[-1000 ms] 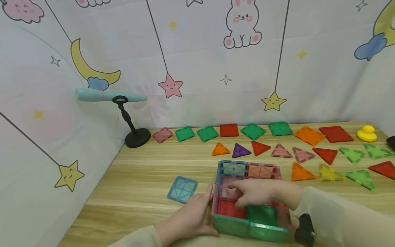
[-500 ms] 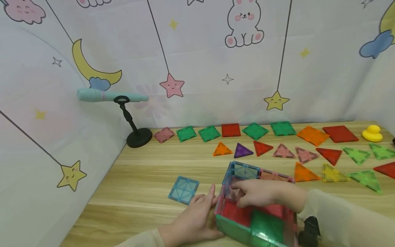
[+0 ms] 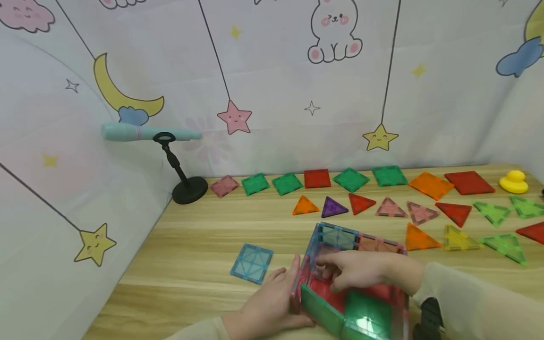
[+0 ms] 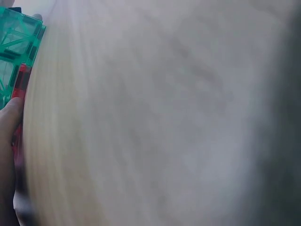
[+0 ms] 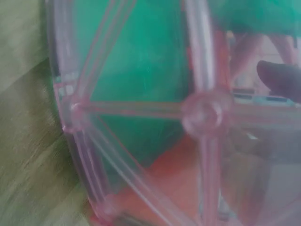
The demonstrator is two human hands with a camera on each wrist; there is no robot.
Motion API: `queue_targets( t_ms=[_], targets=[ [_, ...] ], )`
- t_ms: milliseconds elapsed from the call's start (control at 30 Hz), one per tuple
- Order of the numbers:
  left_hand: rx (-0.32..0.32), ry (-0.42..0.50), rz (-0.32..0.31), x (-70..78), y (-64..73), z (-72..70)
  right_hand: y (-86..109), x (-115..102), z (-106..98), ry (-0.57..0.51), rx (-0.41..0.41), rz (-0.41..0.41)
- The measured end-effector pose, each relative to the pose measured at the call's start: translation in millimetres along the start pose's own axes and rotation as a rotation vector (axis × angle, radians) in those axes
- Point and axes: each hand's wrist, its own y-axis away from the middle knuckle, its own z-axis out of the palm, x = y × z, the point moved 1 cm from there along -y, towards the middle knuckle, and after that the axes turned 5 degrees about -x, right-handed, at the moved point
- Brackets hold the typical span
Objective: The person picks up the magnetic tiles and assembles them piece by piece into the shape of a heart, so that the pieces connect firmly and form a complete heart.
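A box built of translucent magnetic tiles (image 3: 367,309) stands at the table's front, with green, pink, blue and red panels. At its front left corner the green front wall (image 3: 320,309) stands apart from the pink left wall (image 3: 299,288). My left hand (image 3: 269,302) lies along the outside of that left wall, index finger extended, thumb near the corner. My right hand (image 3: 361,269) reaches inside, index finger toward the left wall, other fingers bent. In the left wrist view the left thumb (image 4: 10,117) touches a red tile edge (image 4: 21,80). A pink-framed wall (image 5: 207,113) fills the right wrist view.
A loose blue square tile (image 3: 252,263) lies left of the box. Behind are rows of square and triangular tiles, including a purple triangle (image 3: 333,207). A yellow duck (image 3: 514,182) sits at far right. A black stand (image 3: 189,190) holds a turquoise microphone (image 3: 144,132) at back left.
The box has turned and shifted right. Its front left corner has come apart, the green front wall separating from the pink left wall. The left hand has followed slightly right; the right hand stays inside.
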Motion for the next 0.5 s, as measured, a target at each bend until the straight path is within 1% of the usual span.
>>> queue_targets(
  t_ms=[167, 233, 367, 433, 500],
  targets=[
    [0.036, -0.037, 0.028, 1.3, 0.0, 0.3, 1.2, -1.3, 1.1, -0.023, -0.004, 0.012],
    [0.036, -0.04, 0.029, 1.5, -0.3, 0.4, 2.0, -2.2, 0.9, -0.042, 0.003, 0.031],
    [0.022, -0.024, 0.012, 1.8, -0.9, 0.4, 4.3, -7.9, 1.1, -0.059, 0.027, 0.074],
    [0.015, -0.012, 0.002, 2.0, -1.1, 0.9, 3.1, -7.8, 2.0, -0.034, 0.038, 0.072],
    [0.028, -0.023, 0.013, 2.4, -0.8, 2.0, 0.0, -3.2, 2.8, -0.014, 0.029, 0.055]
  ],
)
